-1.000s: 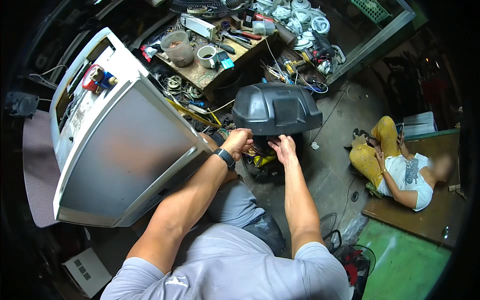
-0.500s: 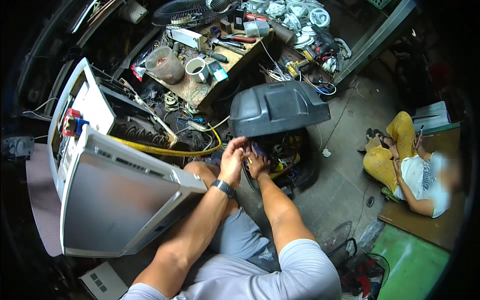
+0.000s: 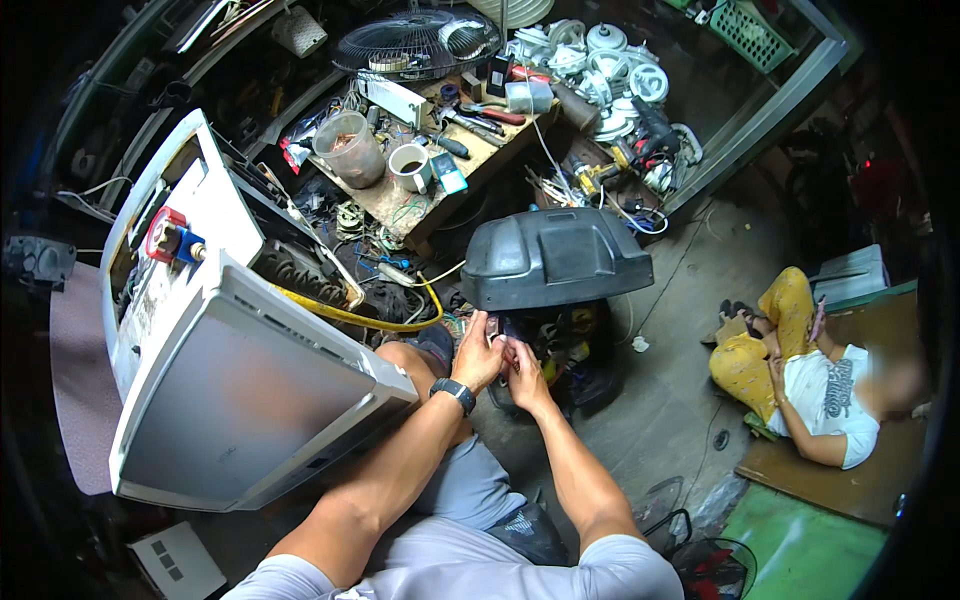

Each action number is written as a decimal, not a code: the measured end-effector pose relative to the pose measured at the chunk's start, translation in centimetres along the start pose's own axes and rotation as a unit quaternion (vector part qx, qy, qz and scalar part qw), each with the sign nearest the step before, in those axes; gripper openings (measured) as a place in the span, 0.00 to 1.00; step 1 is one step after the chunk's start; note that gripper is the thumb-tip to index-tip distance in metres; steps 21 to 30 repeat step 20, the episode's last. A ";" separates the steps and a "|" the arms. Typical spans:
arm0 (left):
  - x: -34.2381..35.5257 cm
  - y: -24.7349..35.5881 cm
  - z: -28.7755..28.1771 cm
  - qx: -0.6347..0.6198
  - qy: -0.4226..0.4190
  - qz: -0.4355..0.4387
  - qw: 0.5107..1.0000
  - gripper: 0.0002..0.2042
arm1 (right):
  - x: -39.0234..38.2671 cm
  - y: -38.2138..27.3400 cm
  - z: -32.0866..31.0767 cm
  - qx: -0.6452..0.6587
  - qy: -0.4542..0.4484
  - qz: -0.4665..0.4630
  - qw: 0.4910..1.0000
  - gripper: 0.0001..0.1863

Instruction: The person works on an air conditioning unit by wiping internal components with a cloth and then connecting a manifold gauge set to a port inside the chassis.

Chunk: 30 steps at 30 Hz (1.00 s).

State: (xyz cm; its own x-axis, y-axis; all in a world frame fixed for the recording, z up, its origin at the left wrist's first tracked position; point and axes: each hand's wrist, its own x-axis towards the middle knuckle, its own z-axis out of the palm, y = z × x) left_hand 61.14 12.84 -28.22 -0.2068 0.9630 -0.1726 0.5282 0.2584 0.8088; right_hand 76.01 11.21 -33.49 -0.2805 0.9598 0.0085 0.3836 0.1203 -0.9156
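Observation:
My left hand, with a dark watch on its wrist, and my right hand are close together at the front of a black storage box. Both have their fingers bent and closed, and the fingertips meet near the box's front edge. Whatever they grip is too small or hidden to name. The box's black moulded lid stands raised above and behind my hands. Inside the dark box body some yellow and dark items show faintly.
At my left a white appliance with a grey panel leans close, a red-and-blue gauge on it. A yellow hose runs behind. Ahead stands a cluttered wooden workbench with a mug. A seated person is at the right.
My right hand has come up out of the box toward its front edge and joined my left. The left fingers, spread before, are now closed. The view has shifted slightly.

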 end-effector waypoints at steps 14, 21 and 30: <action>-1.6 0.0 2.5 -0.265 -0.215 0.078 0.937 0.18 | -4.8 -9.0 -8.8 -0.108 -0.013 0.018 0.994 0.23; -3.0 2.8 0.5 -0.285 -0.222 0.122 0.924 0.34 | -4.4 -9.5 -10.0 -0.084 -0.011 0.094 0.992 0.14; -3.0 2.8 0.5 -0.285 -0.222 0.122 0.924 0.34 | -4.4 -9.5 -10.0 -0.084 -0.011 0.094 0.992 0.14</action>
